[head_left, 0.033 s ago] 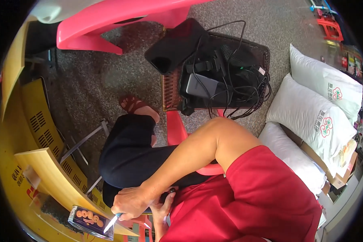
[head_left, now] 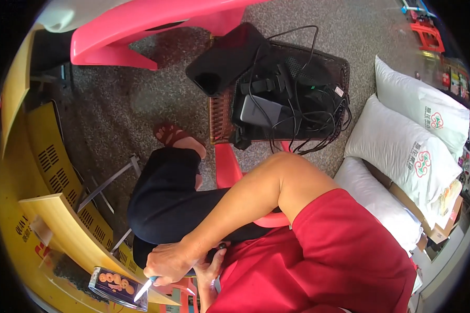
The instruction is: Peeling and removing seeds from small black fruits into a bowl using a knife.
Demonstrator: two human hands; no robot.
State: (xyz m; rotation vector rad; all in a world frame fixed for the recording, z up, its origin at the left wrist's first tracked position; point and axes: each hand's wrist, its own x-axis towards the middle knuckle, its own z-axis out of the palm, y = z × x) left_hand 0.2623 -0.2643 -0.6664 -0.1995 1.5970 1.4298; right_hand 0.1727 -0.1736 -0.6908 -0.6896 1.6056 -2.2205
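Note:
My right hand [head_left: 168, 263] reaches down to the lower left and is closed on a thin white and light-blue tool [head_left: 143, 288]. The tool's tip touches a small dark box [head_left: 111, 283] printed with orange rounds. The box rests on the edge of a yellow wooden board [head_left: 62, 219]. My left hand [head_left: 211, 267] is close behind the right wrist, fingers pointing up against a small dark object [head_left: 222, 245]. Its grip is hidden by the right arm and my red shirt. I sit on a pink stool [head_left: 230, 169], my leg in dark trousers.
A brown slatted crate [head_left: 222, 117] ahead holds a dark tablet [head_left: 227, 57], a grey power bank [head_left: 263, 110] and tangled black cables. A pink plastic chair [head_left: 141, 26] stands at the top. White sacks [head_left: 407, 151] lie on the right. Yellow perforated panels [head_left: 52, 161] stand on the left.

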